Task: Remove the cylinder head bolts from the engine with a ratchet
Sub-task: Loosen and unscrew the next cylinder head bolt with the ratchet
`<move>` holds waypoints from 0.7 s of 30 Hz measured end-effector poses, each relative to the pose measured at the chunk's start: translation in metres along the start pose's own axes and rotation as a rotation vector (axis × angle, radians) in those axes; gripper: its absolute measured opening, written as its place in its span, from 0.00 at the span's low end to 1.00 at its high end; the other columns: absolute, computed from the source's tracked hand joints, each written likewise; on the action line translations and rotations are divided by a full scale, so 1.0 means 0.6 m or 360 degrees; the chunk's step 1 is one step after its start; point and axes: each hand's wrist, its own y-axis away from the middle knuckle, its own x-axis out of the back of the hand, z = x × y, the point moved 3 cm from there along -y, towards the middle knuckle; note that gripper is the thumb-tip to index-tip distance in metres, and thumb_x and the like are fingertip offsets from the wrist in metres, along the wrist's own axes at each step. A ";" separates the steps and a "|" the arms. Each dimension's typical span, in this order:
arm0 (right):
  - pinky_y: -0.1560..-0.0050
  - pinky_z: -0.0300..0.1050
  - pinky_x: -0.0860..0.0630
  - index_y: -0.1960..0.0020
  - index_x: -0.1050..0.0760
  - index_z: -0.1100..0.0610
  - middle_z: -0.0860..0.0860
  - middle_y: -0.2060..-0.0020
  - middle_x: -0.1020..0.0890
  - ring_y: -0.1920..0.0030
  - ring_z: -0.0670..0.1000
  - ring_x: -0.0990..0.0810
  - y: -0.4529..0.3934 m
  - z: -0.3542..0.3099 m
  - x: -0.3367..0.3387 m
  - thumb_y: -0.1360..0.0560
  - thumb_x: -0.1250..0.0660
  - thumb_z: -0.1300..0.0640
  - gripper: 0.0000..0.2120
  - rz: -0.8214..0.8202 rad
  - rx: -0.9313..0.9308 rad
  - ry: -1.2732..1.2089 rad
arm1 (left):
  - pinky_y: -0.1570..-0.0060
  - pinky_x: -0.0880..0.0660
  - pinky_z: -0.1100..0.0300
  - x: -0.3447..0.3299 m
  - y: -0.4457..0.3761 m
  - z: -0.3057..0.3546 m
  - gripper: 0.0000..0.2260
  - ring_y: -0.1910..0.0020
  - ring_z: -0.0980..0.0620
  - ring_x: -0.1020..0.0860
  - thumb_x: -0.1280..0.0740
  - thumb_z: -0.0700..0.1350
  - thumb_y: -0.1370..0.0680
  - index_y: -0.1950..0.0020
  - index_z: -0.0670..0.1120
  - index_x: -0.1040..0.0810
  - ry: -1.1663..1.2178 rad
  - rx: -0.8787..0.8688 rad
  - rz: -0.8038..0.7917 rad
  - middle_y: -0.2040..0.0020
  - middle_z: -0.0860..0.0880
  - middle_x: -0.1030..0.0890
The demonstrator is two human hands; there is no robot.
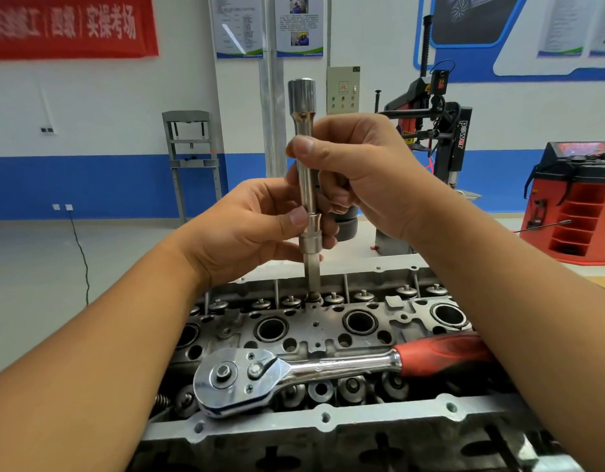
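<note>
Grey aluminium cylinder head (328, 424): red-handled chrome ratchet (328, 366) lying idle on top. Left hand (246, 229) and right hand (359, 172) pinch upright steel extension bar (307, 185), bit seated on far-row bolt (314, 297); removal apparently incomplete.

Bare forearms (100, 352), no sleeves

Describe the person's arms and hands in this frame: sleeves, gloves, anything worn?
Both forearms are bare as far as the frame shows, with no sleeve edge visible. The left hand and the right hand wear no gloves. No rings, watch or wristband show on either. Fingernails are short and plain.
</note>
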 end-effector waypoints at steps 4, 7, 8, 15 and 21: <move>0.74 0.40 0.33 0.55 0.19 0.63 0.60 0.62 0.15 0.76 0.46 0.31 0.002 -0.003 0.002 0.26 0.25 0.59 0.07 -0.0008 0.0026 0.0010 | 0.53 0.18 0.51 0.005 -0.006 0.000 0.23 0.53 0.46 0.16 0.25 0.40 0.28 0.36 0.33 0.24 -0.0088 -0.0016 0.0202 0.55 0.46 0.16; 0.73 0.42 0.35 0.55 0.20 0.65 0.64 0.61 0.16 0.77 0.47 0.31 0.002 -0.003 0.002 0.26 0.25 0.62 0.06 0.0004 0.0023 -0.0013 | 0.49 0.19 0.46 0.001 0.001 0.000 0.15 0.47 0.41 0.16 0.30 0.46 0.23 0.37 0.41 0.18 0.0066 0.0040 0.0006 0.48 0.41 0.15; 0.74 0.42 0.35 0.54 0.21 0.67 0.64 0.61 0.16 0.77 0.47 0.31 0.002 -0.003 0.001 0.24 0.26 0.63 0.07 -0.0008 0.0014 -0.0030 | 0.47 0.19 0.44 -0.001 0.002 -0.001 0.15 0.46 0.39 0.16 0.32 0.46 0.21 0.37 0.41 0.18 0.0121 0.0053 -0.0061 0.46 0.39 0.16; 0.74 0.42 0.35 0.56 0.21 0.67 0.62 0.62 0.16 0.76 0.48 0.31 0.006 -0.007 -0.003 0.22 0.27 0.60 0.10 -0.0067 0.0003 -0.0015 | 0.53 0.18 0.51 -0.003 -0.005 0.002 0.16 0.51 0.44 0.15 0.26 0.45 0.27 0.42 0.41 0.18 -0.0041 -0.0065 0.0107 0.50 0.43 0.15; 0.75 0.44 0.33 0.56 0.22 0.66 0.59 0.65 0.18 0.76 0.48 0.32 0.004 -0.008 -0.001 0.22 0.27 0.59 0.10 0.0002 0.0008 0.0023 | 0.52 0.18 0.48 -0.001 -0.001 0.003 0.15 0.49 0.42 0.15 0.32 0.47 0.22 0.39 0.40 0.18 -0.0006 -0.0019 0.0070 0.48 0.40 0.15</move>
